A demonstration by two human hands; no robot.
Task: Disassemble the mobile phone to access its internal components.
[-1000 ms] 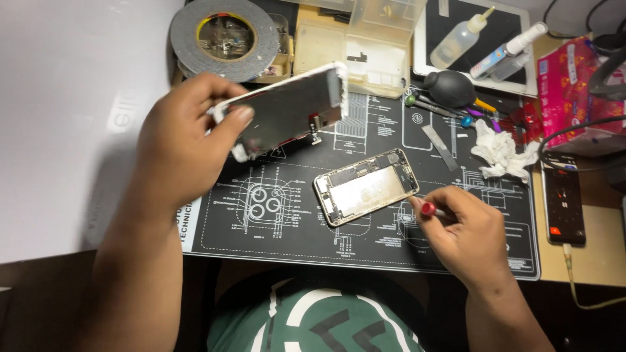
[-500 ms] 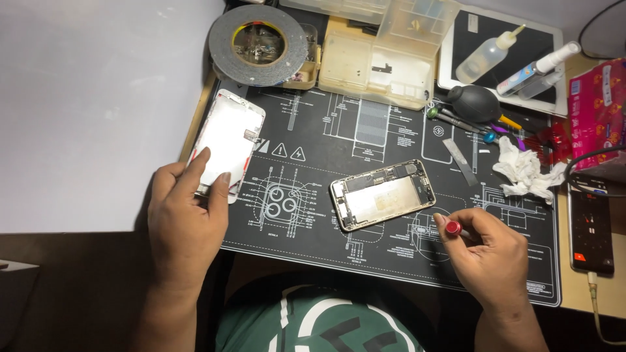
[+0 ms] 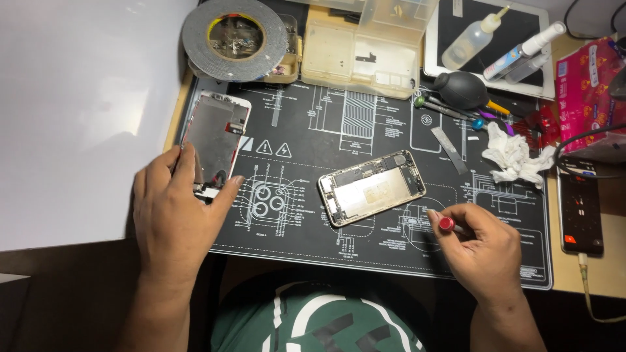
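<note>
My left hand (image 3: pixel 175 210) rests on the lower end of a detached phone screen panel (image 3: pixel 215 141), which lies inner side up on the left part of the black repair mat (image 3: pixel 391 261). The fingers pinch the panel's bottom edge. An opened phone body (image 3: pixel 372 188), with its metal plate and parts showing, lies tilted in the middle of the mat. To its right, my right hand (image 3: pixel 486 251) is closed around a small screwdriver with a red cap (image 3: pixel 446 223), a little apart from the phone body.
A big roll of dark tape (image 3: pixel 235 36) and a clear parts box (image 3: pixel 365 49) stand at the back. A black air blower (image 3: pixel 463 88), a squeeze bottle (image 3: pixel 471 39), several small tools, a crumpled tissue (image 3: pixel 515 155), a pink packet (image 3: pixel 587 85) and a charging phone (image 3: pixel 580 208) lie to the right.
My left hand lowered the screen panel from above the mat onto the mat's left side. My right hand kept the screwdriver beside the phone body.
</note>
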